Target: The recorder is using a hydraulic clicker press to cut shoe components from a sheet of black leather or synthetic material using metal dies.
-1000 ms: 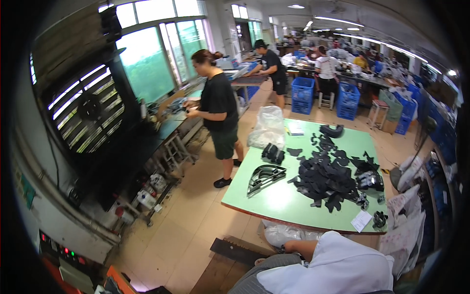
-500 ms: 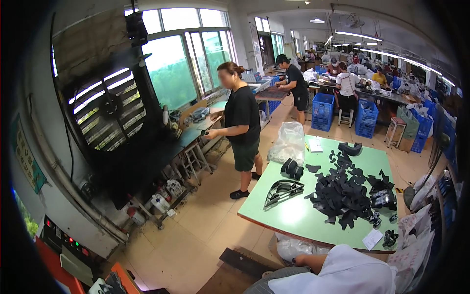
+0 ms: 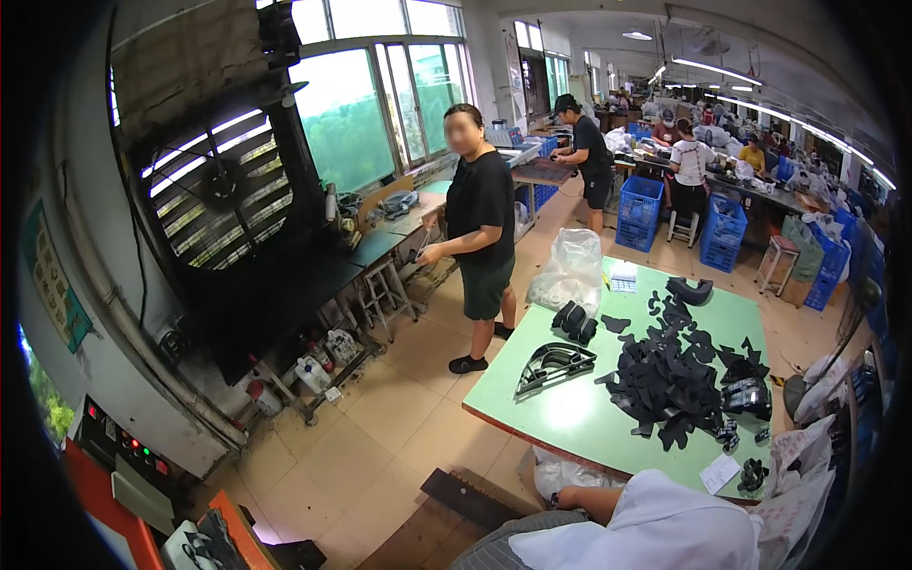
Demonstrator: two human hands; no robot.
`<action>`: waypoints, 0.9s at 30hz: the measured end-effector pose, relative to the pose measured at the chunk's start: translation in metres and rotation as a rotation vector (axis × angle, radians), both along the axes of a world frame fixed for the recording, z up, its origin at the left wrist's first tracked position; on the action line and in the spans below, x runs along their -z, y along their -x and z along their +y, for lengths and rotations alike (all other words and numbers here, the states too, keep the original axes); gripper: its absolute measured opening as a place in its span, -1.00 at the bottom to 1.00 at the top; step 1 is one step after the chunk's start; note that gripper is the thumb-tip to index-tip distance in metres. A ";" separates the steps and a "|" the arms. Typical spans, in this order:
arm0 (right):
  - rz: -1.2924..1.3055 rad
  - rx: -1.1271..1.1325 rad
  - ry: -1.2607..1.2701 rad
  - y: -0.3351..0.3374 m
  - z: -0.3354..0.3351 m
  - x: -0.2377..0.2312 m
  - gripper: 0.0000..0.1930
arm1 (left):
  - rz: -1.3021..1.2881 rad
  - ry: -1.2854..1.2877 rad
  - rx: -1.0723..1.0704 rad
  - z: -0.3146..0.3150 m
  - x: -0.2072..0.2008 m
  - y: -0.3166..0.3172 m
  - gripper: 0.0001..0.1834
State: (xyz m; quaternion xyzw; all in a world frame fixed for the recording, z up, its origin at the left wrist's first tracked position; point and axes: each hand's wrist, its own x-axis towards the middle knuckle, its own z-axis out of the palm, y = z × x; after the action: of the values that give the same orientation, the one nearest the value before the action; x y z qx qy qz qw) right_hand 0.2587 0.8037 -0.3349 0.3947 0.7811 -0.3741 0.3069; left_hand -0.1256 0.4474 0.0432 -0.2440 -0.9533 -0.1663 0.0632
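"Head view: what is the biggest thing near the person wearing the camera?" asks the first speaker.

"The green-topped counter (image 3: 513,404)," answers the second, "spread with black parts, just beyond the person's white sleeve (image 3: 655,513)."

"And what has just changed?"

"The co-worker (image 3: 483,209) by the windows. Half a second ago that person stood side-on, toward the wall; now the body is turned toward the camera. The black parts lie as they did, so the change seems to be in where attention goes, not in the work laid out."

"How are the wearer's own hands?"

"They cannot be told. A bare forearm (image 3: 591,501) leaves the sleeve and runs behind the striped trousers (image 3: 518,541); no fingers show, so whether they are spread, narrow or holding something stays unknown. A dark bar (image 3: 467,501) lies near that arm."

"Where are the parts exactly?"

"The pile of black cut pieces (image 3: 665,380) covers the counter's middle and right. A clear plastic bag (image 3: 568,271) sits at the far left corner, the curved black frames (image 3: 554,369) nearer, left of the pile."

"And the smallest?"

"A white paper slip (image 3: 720,473), flat by the near right corner, well apart from the bag."
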 end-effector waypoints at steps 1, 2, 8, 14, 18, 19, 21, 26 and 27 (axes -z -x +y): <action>0.004 -0.005 -0.004 0.002 0.004 0.000 -0.34 | 0.004 -0.004 -0.005 0.002 0.000 0.001 -0.67; 0.004 0.009 -0.003 0.002 0.009 -0.001 -0.34 | -0.018 -0.015 -0.020 0.005 -0.002 0.000 -0.68; -0.072 -0.042 0.067 -0.010 0.014 0.011 -0.41 | -0.051 -0.015 -0.061 -0.004 -0.004 -0.012 -0.69; -0.077 -0.172 -0.015 -0.006 0.049 0.041 -0.49 | -0.068 -0.053 -0.067 0.000 0.010 0.005 -0.74; 0.045 -0.123 -0.085 -0.001 0.059 0.051 -0.51 | -0.035 -0.069 -0.081 0.000 0.016 0.011 -0.78; 0.036 -0.109 -0.076 0.005 0.062 0.041 -0.51 | -0.054 -0.108 -0.090 0.003 0.017 0.015 -0.78; 0.019 -0.083 -0.058 0.023 0.068 0.011 -0.52 | -0.025 -0.097 -0.069 -0.003 0.024 0.022 -0.79; -0.068 -0.213 -0.073 0.066 0.073 -0.011 -0.52 | 0.106 -0.113 -0.007 -0.027 0.039 0.014 -0.77; -0.088 -0.213 -0.028 0.081 0.073 -0.017 -0.53 | 0.370 0.109 0.275 -0.031 0.039 0.028 -0.74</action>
State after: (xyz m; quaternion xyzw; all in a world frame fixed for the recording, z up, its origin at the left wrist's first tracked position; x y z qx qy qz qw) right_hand 0.1773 0.8770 -0.3177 0.3298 0.8096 -0.3107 0.3733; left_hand -0.1532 0.4161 0.0043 -0.4011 -0.8908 -0.0742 0.2004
